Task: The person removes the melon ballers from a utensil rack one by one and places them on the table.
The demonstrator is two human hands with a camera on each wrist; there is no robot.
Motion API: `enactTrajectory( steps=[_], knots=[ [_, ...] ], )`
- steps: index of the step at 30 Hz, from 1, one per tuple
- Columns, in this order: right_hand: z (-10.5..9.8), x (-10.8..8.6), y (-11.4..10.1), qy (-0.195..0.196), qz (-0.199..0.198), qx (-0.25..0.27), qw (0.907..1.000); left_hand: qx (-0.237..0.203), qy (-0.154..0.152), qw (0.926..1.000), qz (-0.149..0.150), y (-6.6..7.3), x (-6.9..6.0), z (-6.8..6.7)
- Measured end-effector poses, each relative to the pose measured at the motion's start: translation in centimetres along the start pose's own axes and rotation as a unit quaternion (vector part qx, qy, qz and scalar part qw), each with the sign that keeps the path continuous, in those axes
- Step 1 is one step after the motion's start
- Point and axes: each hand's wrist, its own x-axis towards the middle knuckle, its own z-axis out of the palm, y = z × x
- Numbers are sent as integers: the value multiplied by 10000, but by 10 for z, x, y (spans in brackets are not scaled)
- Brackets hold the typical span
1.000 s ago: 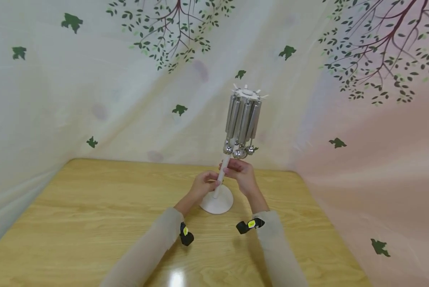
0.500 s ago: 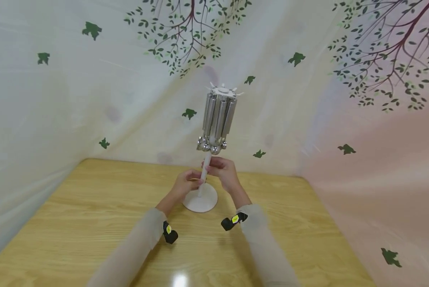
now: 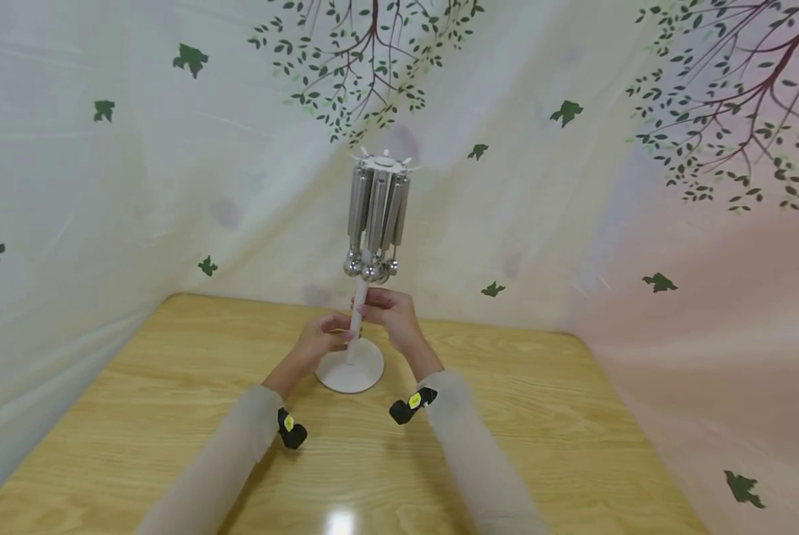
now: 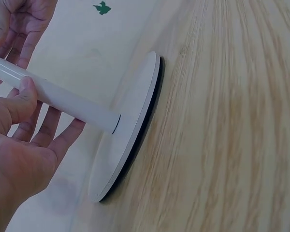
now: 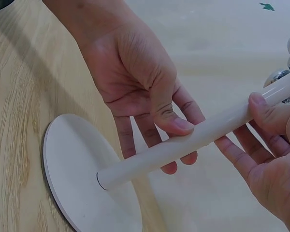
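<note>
Toward the far side of the counter (image 3: 539,416), a white stand (image 3: 350,377) rested on its round base, silver pieces (image 3: 377,212) hanging around its top; the left hand (image 3: 317,340) gripped its pole (image 5: 154,159) low, the right hand (image 3: 395,316) higher up.

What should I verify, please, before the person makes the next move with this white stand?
1. Left hand grips the white pole: ok.
2. Right hand grips the same pole, higher up: ok.
3. Right hand apart from the hanging metal pieces: ok, it is below them.
4. Round base flat on the table: cannot tell.
5. Pole tight in the base: cannot tell; a dark line shows at the joint.
</note>
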Motion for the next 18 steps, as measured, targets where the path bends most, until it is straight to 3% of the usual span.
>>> enactTrajectory(
  steps=[8, 18],
  knots=[
    [19, 8, 4, -137, 102, 23, 9999, 12, 63, 9998, 192, -1, -8, -21],
    [34, 15, 3, -241, 231, -70, 9994, -60, 195, 9996, 173, 4, -12, -34]
  ],
)
